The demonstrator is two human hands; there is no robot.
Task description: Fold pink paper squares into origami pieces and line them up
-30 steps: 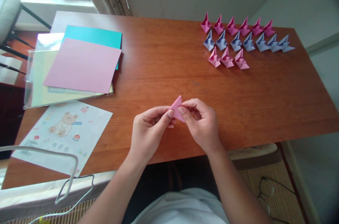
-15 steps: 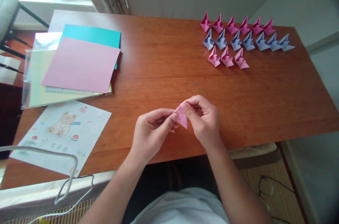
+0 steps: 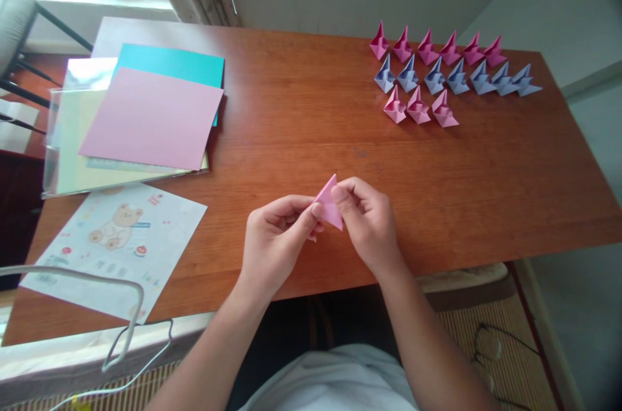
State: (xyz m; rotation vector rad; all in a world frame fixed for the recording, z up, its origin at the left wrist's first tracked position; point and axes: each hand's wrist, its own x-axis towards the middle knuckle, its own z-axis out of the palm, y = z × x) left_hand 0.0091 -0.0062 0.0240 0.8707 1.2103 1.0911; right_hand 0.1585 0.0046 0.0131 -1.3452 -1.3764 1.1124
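A small folded piece of pink paper [image 3: 330, 205] is held just above the front part of the wooden table, its tip pointing away from me. My left hand [image 3: 278, 239] pinches its left side between thumb and fingers. On the right side, my right hand [image 3: 367, 220] grips it with thumb and forefinger. The remaining fingers of both hands are curled, and some are hidden behind the paper. At the back right stand folded paper figures in three rows: dark pink figures [image 3: 427, 48], blue-grey figures [image 3: 435, 79] and light pink figures [image 3: 418, 107].
A pink sheet [image 3: 153, 119] lies over a teal sheet [image 3: 177, 61] and a clear plastic sleeve [image 3: 65, 152] at the left. Nearer me is a bear-printed sheet [image 3: 160, 229], crossed by a white cable [image 3: 87, 275]. The wooden table [image 3: 291, 119] ends close to my body.
My right thumb and fingers have slid down the paper's right edge, so its top tip now shows. The view has shifted slightly; the rows and sheets stay in place.
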